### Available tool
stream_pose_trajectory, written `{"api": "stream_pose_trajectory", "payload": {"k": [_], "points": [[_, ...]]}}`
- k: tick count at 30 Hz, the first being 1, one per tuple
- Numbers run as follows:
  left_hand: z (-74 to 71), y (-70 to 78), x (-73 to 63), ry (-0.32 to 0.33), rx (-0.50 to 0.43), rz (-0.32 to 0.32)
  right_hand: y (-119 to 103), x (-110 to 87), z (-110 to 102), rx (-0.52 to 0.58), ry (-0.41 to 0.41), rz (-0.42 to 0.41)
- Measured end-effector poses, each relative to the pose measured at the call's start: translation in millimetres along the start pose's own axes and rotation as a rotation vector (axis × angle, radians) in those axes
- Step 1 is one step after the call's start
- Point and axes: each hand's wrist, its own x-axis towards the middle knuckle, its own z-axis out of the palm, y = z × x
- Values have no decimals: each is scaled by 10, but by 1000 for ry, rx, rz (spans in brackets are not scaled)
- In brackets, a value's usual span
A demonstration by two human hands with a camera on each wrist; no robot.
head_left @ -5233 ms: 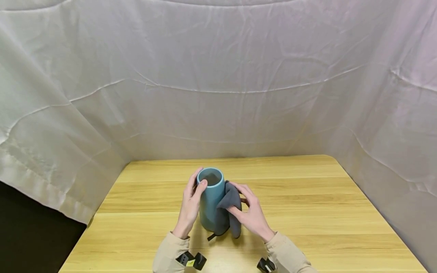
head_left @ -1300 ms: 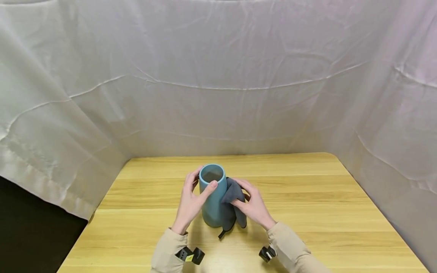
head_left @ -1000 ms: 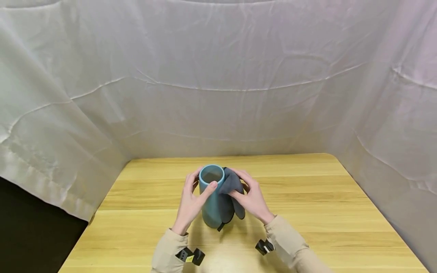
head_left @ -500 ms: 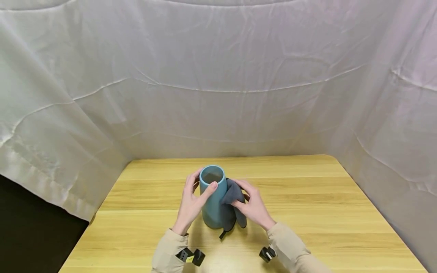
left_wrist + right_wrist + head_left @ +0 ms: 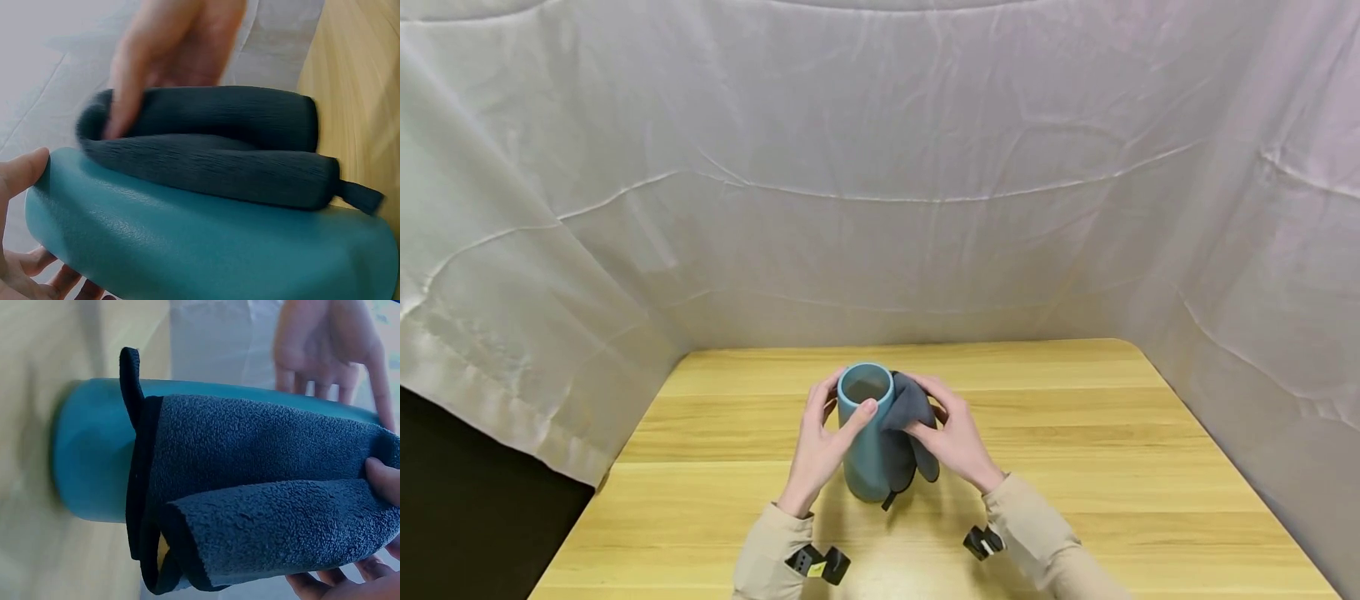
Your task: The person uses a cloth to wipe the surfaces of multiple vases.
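Observation:
A tall blue-teal vase (image 5: 863, 454), round and open at the top, stands upright on the wooden table. Around its upper part, near the rim, my left hand (image 5: 820, 446) holds it, thumb in front and fingers behind. My right hand (image 5: 955, 437) pinches a folded dark grey towel (image 5: 906, 433) against the vase's right side. In the right wrist view the towel (image 5: 250, 462) looks fluffy, with a black edge and a small hanging loop (image 5: 130, 381). The left wrist view has the towel (image 5: 206, 162) lying along the vase wall (image 5: 206, 244). The vase's far side is hidden.
The light wooden table (image 5: 1075, 467) extends to both sides and behind the vase. Pale grey fabric (image 5: 880, 250) hangs around its back and sides. A dark area (image 5: 475, 500) lies beyond the table's left edge. Each sleeve carries a small black wrist device (image 5: 820, 564).
My right hand has slid the towel up and down the vase's right side, and it is now higher than half a second ago. My left hand keeps its hold near the rim.

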Motion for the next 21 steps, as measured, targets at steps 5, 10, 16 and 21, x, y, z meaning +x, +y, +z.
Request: {"api": "stream_pose_trajectory", "payload": {"k": [5, 10, 16, 21], "points": [[-3, 2, 6, -2, -1, -5, -51, 30, -12, -5, 2, -25], [-4, -4, 8, -3, -2, -5, 96, -75, 14, -30, -9, 15], [-9, -18, 8, -6, 5, -1, 285, -196, 46, -51, -43, 73], [-12, -16, 3, -5, -5, -15, 240, -188, 53, -40, -28, 87]]}}
